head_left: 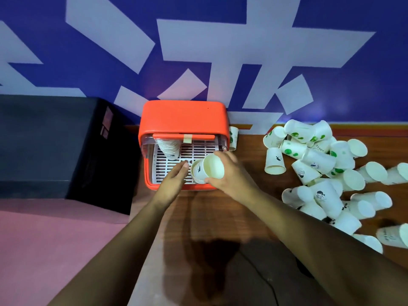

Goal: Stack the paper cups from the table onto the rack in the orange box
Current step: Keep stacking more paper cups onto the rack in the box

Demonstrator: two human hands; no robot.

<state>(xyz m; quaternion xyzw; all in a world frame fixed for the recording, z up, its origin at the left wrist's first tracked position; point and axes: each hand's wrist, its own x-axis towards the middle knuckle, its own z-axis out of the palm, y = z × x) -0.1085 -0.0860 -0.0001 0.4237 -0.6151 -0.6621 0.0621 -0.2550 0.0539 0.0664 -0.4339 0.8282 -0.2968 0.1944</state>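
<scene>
The orange box [183, 120] stands at the far edge of the wooden table [220, 208], against a blue wall [331, 14] with white shapes. Its front is open and the white slotted rack [198, 151] shows inside. A tall stack [169, 149] of cups sits at the rack's 11 o'clock corner. A short stack [197, 174] sits toward 5 o'clock, near the front lip.

The right hand [229, 171] grips a paper cup [213, 166], thumb below and fingers curled over the top of it. The cup is tilted with its mouth toward the camera, and it overlaps the short stack's right side. The left hand [174, 180] lies flat over the rack with its fingers straight and close together. Its fingertips are just beside the short stack at its 9 o'clock, and whether they touch it cannot be told.

At 3 o'clock from the box, well apart, the pile of cups [320, 168] sprawls over the table — most on their sides, some printed with green dots or small figures. A lone cup [233, 138] stands just beside the box's right wall. A black case [55, 142] crowds the box at 9 o'clock, with a pink surface [44, 250] in front of it. A dark cable [268, 283] runs over the table at 6 o'clock.
</scene>
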